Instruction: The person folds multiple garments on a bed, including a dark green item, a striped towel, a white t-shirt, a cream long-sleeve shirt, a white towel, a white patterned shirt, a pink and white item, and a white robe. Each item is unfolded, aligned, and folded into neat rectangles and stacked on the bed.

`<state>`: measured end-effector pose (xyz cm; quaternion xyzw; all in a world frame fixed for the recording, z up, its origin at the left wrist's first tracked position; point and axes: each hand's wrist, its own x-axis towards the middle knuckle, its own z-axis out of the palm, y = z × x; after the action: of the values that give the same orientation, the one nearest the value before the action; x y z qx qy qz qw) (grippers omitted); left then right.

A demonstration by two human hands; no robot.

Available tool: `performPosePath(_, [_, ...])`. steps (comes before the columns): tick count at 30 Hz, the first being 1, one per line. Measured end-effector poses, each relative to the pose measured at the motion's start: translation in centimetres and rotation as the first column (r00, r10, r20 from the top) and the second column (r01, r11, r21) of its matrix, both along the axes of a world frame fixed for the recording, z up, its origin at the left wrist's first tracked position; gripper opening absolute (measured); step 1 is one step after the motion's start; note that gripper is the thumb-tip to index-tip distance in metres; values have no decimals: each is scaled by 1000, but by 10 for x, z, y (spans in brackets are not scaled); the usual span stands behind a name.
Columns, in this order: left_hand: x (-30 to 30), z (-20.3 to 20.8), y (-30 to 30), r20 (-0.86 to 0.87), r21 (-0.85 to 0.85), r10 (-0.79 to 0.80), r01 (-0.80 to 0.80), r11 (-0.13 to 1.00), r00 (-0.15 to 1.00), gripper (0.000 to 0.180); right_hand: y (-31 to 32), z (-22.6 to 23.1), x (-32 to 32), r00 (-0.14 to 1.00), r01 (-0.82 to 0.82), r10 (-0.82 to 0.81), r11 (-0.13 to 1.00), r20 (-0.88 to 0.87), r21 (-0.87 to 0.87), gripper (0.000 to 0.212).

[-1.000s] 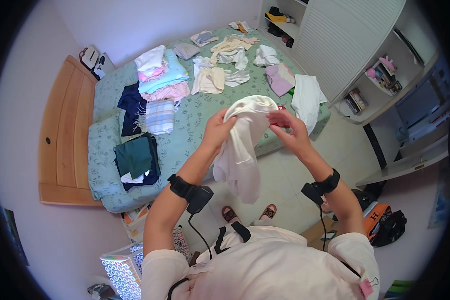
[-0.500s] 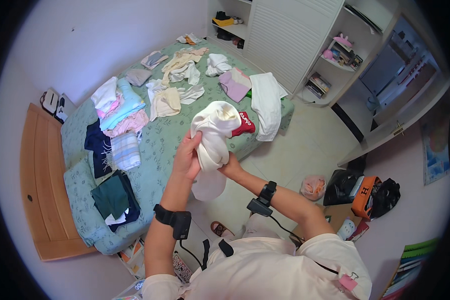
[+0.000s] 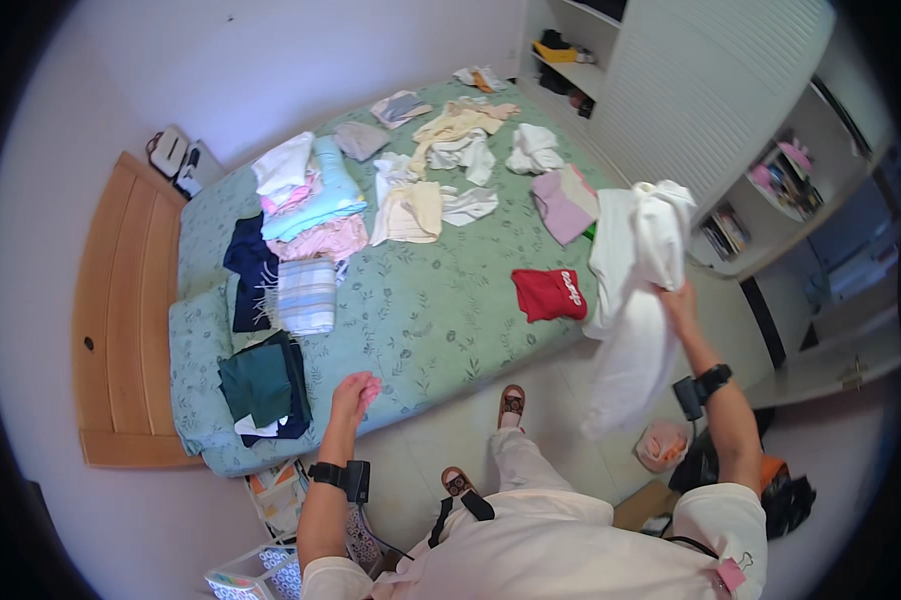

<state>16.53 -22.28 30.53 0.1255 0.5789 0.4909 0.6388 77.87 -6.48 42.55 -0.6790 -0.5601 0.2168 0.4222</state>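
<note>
My right hand [image 3: 678,306] grips a white garment [image 3: 660,240], holding it up at the bed's right end. The garment is bunched at the top and hangs in a long, blurred length below; its exact kind cannot be made out. Behind it, another white piece of clothing [image 3: 610,250] lies over the bed's edge, partly hidden. My left hand [image 3: 354,396] is over the near edge of the bed, fingers curled in with nothing visible in them. A folded red garment [image 3: 548,295] with white lettering lies near the front edge, left of the held garment.
The bed [image 3: 420,310] has a green leafy cover. A folded clothes pile [image 3: 320,205], a checked cloth [image 3: 306,297] and dark green clothing [image 3: 256,384] lie at its left. A purple garment [image 3: 564,203] lies farther right. A plastic bag [image 3: 663,444] rests on the floor.
The white garment, earlier between both hands, has swung right in my right hand alone. My left hand has let go and sits apart, lower left. The view has shifted, showing more of the bed.
</note>
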Motion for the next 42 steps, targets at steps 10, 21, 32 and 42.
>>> performPosePath(10, [9,-79,32,9,-217,208,-201,955,978,17,262,-128,140,868,149,-71,981,491,-121,53])
performPosePath(21, [38,-138,114,114,-294,228,-186,938,967,18,276,-241,-212,795,-578,599,701,-93,-418,29])
performPosePath(32, [-14,-216,251,80,-264,133,-108,958,988,21,390,-331,-455,685,-661,715,691,141,-292,24])
performPosePath(42, [-14,-250,312,159,-303,150,-96,948,976,22,458,-372,-539,685,-427,635,746,357,-510,50])
